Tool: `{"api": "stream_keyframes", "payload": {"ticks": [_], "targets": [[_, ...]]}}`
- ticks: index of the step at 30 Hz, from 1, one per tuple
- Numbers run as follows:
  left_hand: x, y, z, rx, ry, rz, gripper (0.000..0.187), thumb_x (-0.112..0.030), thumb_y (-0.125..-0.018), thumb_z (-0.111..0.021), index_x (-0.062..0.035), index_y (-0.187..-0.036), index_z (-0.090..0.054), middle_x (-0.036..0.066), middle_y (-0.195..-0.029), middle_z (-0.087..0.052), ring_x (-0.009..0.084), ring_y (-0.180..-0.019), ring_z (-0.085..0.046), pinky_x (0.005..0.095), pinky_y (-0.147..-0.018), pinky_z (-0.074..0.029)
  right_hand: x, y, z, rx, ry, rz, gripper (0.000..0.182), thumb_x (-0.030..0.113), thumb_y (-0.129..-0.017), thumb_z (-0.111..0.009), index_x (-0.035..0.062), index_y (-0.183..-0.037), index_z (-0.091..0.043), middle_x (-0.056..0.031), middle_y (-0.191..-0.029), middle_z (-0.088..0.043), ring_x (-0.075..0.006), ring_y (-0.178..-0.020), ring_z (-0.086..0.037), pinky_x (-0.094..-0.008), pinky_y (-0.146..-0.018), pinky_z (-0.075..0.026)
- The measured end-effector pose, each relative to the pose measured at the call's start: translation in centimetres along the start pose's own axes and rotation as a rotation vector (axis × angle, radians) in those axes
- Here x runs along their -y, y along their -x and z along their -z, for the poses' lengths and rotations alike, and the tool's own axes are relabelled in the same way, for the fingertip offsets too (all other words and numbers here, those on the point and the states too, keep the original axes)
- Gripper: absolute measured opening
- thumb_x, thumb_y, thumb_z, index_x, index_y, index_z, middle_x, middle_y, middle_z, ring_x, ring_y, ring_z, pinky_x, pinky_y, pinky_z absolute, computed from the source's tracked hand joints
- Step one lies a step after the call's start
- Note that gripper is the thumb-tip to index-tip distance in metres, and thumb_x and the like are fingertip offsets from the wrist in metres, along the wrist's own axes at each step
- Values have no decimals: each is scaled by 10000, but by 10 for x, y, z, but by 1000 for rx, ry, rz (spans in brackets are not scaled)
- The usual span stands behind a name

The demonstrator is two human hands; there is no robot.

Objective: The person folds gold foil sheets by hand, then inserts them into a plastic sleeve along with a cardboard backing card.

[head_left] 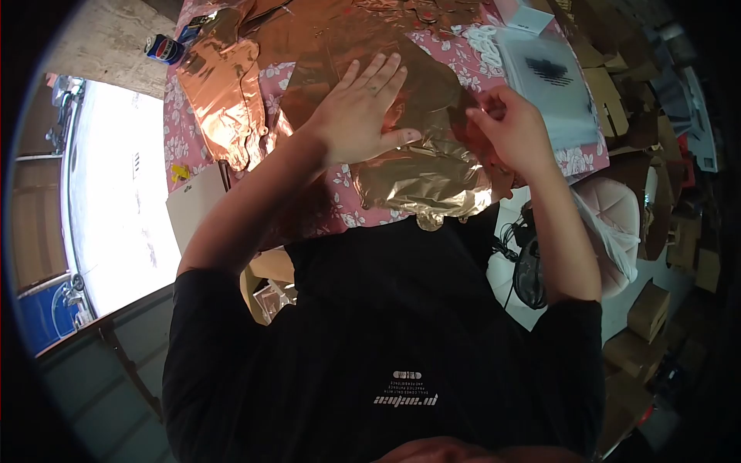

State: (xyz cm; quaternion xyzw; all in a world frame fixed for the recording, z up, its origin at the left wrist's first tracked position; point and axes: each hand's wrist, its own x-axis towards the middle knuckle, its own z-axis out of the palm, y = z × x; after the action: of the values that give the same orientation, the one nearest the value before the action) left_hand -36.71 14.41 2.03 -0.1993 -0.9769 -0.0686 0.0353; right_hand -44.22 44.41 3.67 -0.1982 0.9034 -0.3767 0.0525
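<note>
- Gold foil (432,177) is lying upper centre, its tab pointing at the black shirt (386,309), long axis seemingly running near-far.
- Right hand (513,127) is curling by its right edge; can't tell if pinching.
- Left hand (363,112) is resting flat, ungripping.
- Copper foil (220,100) is lying upper left.

Can (164,49), desk's (590,159) far left: "PEPSI" lettering. Black shirt (340,339), front, inverted small print: "SKILL COMES ONLY WITH / PRACTICE PATIENCE / AND PERSISTENCE". Larger stylised word beside it, unreadable. Clear plastic (540,104), desk's right edge: dark print, illegible.
</note>
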Motion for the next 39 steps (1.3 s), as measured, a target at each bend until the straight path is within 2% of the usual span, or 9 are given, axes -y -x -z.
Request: {"api": "stream_keyframes", "payload": {"ticks": [7,13,15,19,25,27,31,33,39], "targets": [[6,5,-24,-6,-43,6,1211,-862,-982,-529,61,-1727,-287,257,-1828,-247,386,-1721,-186,554,-1396,-142,8,-46,7,170,163,-121,453,310,-906,-928,-20,-1145,-729,-106,-1003,-782,-194,-843,-741,-346,-759,-586],[6,8,-25,-36,-73,4,1235,-881,-956,-547,60,-1720,-308,254,-1820,-270,387,-1714,-212,555,-1395,-140,11,-69,13,473,263,-183,503,387,-817,-983,-36,-944,-743,-127,-838,-765,-201,-734,-724,-377,-670,-569],[6,7,-24,-42,-76,-2,1242,-884,-949,-556,60,-1718,-313,254,-1818,-275,388,-1713,-216,556,-1394,-141,13,-69,12,596,363,-127,470,450,-816,-941,-7,-795,-831,-183,-737,-762,-304,-739,-770,-447,-730,-597],[4,8,-24,-50,-66,1,1259,-894,-936,-565,62,-1716,-316,258,-1814,-284,391,-1711,-221,558,-1392,-150,13,-67,6,581,516,-41,492,462,-789,-965,-11,-820,-832,-177,-769,-772,-290,-713,-748,-439,-709,-587],[4,9,-24,-54,-57,1,1272,-899,-927,-572,63,-1718,-313,259,-1811,-291,390,-1711,-221,559,-1390,-152,4,-54,9,441,142,-150,555,460,-778,-985,-32,-724,-735,-165,-716,-705,-276,-684,-686,-432,-689,-555],[3,8,-22,-58,-54,1,1276,-900,-924,-576,63,-1719,-311,259,-1810,-293,390,-1711,-222,560,-1390,-153,8,-56,12,585,356,-93,445,359,-824,-996,10,-797,-722,-78,-730,-702,-178,-676,-649,-373,-617,-512],[1,9,-17,-15,-26,20,1274,-845,-917,-660,51,-1735,-273,260,-1826,-242,386,-1721,-180,560,-1399,-132,10,-52,11,617,362,-117,456,348,-839,-989,0,-776,-701,-69,-732,-702,-176,-655,-642,-366,-627,-517],[1,10,-17,-19,-19,24,1279,-848,-912,-664,50,-1735,-274,259,-1826,-245,386,-1721,-181,560,-1398,-132,13,-42,11,390,61,-198,454,352,-848,-983,-10,-788,-715,-65,-732,-699,-166,-634,-629,-363,-619,-509],[1,9,-18,-24,-10,19,1298,-878,-897,-649,50,-1731,-291,262,-1827,-241,385,-1722,-175,565,-1398,-128,-3,-44,10,583,80,-204,452,384,-876,-963,-21,-842,-764,-64,-686,-677,-137,-625,-605,-339,-580,-477]]}}
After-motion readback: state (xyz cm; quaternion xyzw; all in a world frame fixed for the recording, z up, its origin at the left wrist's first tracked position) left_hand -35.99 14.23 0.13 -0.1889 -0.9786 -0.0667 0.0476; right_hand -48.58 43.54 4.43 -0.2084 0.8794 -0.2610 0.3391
